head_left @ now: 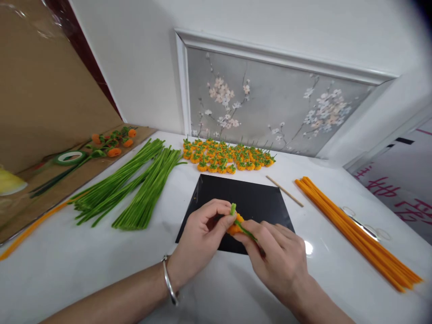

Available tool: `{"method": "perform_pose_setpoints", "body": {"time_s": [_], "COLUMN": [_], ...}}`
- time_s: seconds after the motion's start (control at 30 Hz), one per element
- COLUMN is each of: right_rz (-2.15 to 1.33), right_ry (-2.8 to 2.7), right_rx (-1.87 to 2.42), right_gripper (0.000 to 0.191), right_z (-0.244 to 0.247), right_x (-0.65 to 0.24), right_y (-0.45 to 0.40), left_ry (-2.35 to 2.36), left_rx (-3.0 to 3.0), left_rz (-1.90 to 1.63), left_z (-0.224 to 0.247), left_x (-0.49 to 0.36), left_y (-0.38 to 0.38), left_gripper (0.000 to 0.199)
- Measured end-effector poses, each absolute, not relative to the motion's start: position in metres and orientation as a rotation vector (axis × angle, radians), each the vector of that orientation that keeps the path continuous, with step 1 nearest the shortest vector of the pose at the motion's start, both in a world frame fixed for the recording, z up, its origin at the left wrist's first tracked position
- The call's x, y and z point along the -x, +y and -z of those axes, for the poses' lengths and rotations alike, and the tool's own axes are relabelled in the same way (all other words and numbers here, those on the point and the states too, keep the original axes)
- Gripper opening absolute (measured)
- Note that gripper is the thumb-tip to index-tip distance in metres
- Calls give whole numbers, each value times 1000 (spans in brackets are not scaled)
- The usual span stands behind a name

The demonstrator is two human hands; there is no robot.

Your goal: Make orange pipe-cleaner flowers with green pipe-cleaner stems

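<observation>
Over the black mat (243,193), my left hand (205,229) pinches a green pipe-cleaner piece (233,208) between thumb and fingertips. A small orange fuzzy flower piece (235,228) sits between both hands, partly hidden by fingers. My right hand (276,252) is closed on the other side, pinching the green stem that crosses the orange piece. Behind the mat stand several finished orange pieces (212,155) with green tops. Green pipe cleaners (148,193) lie in bundles to the left, and orange ones (351,234) lie to the right.
A thin wooden stick (285,191) lies right of the mat. Scissors (364,229) are partly under the orange bundle. At the left, a green tape roll (70,157) and orange flowers on stems (114,152) rest on cardboard (20,198). A wall with a framed panel rises behind.
</observation>
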State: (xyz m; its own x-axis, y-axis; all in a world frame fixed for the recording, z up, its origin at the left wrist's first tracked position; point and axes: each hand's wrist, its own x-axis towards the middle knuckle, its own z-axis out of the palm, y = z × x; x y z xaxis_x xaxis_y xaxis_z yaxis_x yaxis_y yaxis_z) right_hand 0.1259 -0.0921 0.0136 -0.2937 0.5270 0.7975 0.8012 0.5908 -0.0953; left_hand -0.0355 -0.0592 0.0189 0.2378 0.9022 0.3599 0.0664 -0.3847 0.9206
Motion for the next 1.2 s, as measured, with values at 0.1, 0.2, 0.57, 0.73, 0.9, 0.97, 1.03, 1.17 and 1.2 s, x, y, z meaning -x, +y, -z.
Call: {"method": "perform_pose_setpoints", "body": {"time_s": [0.1, 0.2, 0.57, 0.73, 0.9, 0.97, 1.03, 1.17, 1.2], "right_rz": [361, 232, 656, 593, 529, 513, 460, 243, 198], "right_ry": [-1968, -1969, -2222, -2085, -1988, -2009, -2013, -1951, -1943], "right_rx": [1040, 1041, 979, 1000, 937, 934, 960, 1033, 1055], "right_gripper": [3, 6, 19, 14, 14, 15, 15, 10, 10], "right_z": [-10, -9, -12, -13, -13, -12, -11, -10, -9], "right_x": [-127, -126, -120, -131, -142, -142, -141, -136, -134], "right_y": [-91, -91, -99, -92, -84, -83, -82, -81, -81], "left_ry": [929, 945, 957, 853, 707, 676, 660, 683, 697], "left_rx": [-1722, -1753, -1721, -1259, -885, -897, -905, -1015, -1080], "left_rz": [-1250, -1260, -1226, -1132, -781, -715, -726, -793, -808], "left_z": [-19, -18, -14, -22, -27, -26, -24, -20, -19], "left_x": [37, 37, 35, 36, 43, 44, 44, 40, 40], "left_y": [-58, -58, -60, -57, -52, -51, -50, -51, -51], "left_gripper": [11, 12, 11, 24, 38, 34, 27, 24, 24]}}
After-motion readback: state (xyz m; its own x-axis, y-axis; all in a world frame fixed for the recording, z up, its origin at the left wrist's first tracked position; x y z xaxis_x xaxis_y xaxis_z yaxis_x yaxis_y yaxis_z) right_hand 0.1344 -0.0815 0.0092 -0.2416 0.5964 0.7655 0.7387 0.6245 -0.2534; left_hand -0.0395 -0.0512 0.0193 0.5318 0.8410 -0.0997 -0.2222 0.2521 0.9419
